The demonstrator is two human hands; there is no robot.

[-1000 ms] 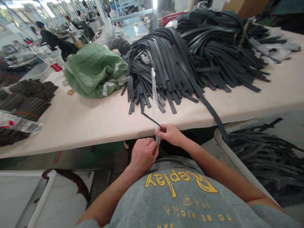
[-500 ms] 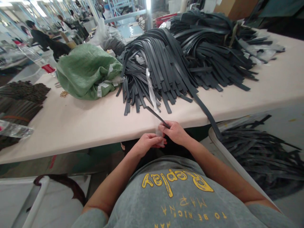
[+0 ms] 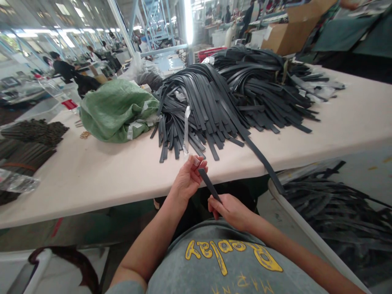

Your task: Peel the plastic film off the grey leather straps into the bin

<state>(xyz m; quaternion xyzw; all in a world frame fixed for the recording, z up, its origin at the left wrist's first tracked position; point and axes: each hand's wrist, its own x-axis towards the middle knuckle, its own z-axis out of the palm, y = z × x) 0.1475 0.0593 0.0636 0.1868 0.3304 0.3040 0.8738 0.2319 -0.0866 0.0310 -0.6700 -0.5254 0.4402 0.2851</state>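
Note:
My left hand (image 3: 190,175) is at the table's front edge, its fingers closed on a small piece of clear film (image 3: 196,161). Lower and to the right, my right hand (image 3: 228,207) grips a short dark strap (image 3: 209,184), whose free end points up toward my left hand. Just beyond my hands, a big heap of dark grey straps (image 3: 199,98) lies on the table (image 3: 122,175). A narrow whitish strip (image 3: 186,130) lies against the heap's front, above my left hand.
A green sack (image 3: 116,110) stands left of the heap. Bundled dark strips (image 3: 27,155) lie at the far left. One long strap (image 3: 265,161) hangs over the edge toward a bin of dark strips (image 3: 343,212) at the right. Behind are a cardboard box (image 3: 290,34) and people.
My hands have moved apart. The left went up and slightly left with the film, the right down with the strap. The camera view has tilted up, showing more of the background.

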